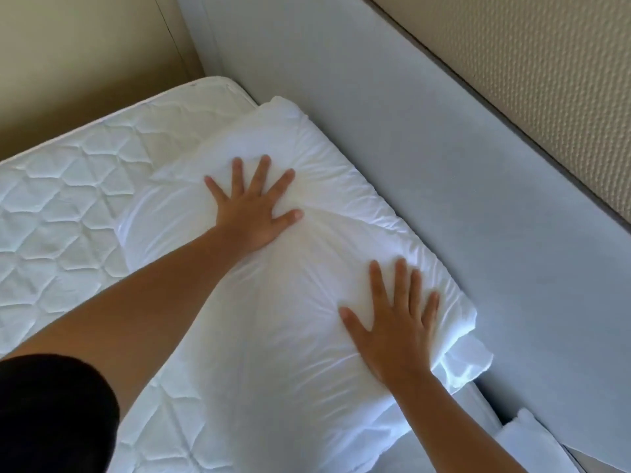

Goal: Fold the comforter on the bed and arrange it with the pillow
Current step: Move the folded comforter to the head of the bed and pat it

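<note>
A plump white pillow (273,302) lies on the quilted white mattress (61,216), its long side against the pale blue headboard (444,165). My left hand (254,208) rests flat on the pillow's far part, fingers spread, pressing a dent into it. My right hand (392,319) lies flat near the pillow's right edge, fingers apart. Neither hand grips anything. A corner of white folded fabric (529,442) shows at the lower right; I cannot tell whether it is the comforter.
A beige wall (85,63) stands behind the mattress's far corner. A textured beige panel (546,80) runs above the headboard on the right. The mattress extends bare to the left of the pillow. My black sleeve (51,414) fills the lower left.
</note>
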Demonstrator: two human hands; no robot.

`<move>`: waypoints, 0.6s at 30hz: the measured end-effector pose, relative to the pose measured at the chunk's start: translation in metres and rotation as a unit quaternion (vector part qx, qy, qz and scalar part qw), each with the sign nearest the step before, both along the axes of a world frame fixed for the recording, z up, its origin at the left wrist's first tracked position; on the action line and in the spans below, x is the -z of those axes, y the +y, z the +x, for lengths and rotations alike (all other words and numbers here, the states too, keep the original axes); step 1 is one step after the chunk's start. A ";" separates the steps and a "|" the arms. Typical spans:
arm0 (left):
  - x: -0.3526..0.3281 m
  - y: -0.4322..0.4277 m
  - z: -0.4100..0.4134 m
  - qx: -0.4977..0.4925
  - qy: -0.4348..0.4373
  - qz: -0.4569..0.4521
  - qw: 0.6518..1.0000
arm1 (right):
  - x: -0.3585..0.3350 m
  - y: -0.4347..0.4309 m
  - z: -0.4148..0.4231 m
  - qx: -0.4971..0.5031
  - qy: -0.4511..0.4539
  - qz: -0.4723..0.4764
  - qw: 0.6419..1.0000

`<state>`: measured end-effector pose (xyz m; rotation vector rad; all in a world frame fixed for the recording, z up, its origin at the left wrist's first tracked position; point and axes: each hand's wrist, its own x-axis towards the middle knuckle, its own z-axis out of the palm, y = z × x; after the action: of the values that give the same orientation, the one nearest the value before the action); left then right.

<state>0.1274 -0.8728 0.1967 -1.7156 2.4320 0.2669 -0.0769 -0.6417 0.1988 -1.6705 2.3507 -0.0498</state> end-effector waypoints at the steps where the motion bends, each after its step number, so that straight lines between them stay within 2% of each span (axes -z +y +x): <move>1: 0.005 -0.012 -0.005 -0.001 0.005 0.004 1.000 | 0.009 0.002 -0.004 0.007 0.003 0.000 1.000; 8: 0.063 -0.058 -0.022 -0.032 0.039 0.029 0.998 | 0.078 -0.014 0.000 0.023 -0.018 -0.077 0.997; 18: 0.127 -0.081 -0.035 -0.024 0.073 -0.030 0.997 | 0.158 -0.046 -0.009 -0.008 -0.032 -0.126 0.991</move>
<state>0.0927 -0.9541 0.0701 -1.8425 2.5283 0.3400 -0.0856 -0.6877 0.0408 -1.7697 2.3628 -0.4078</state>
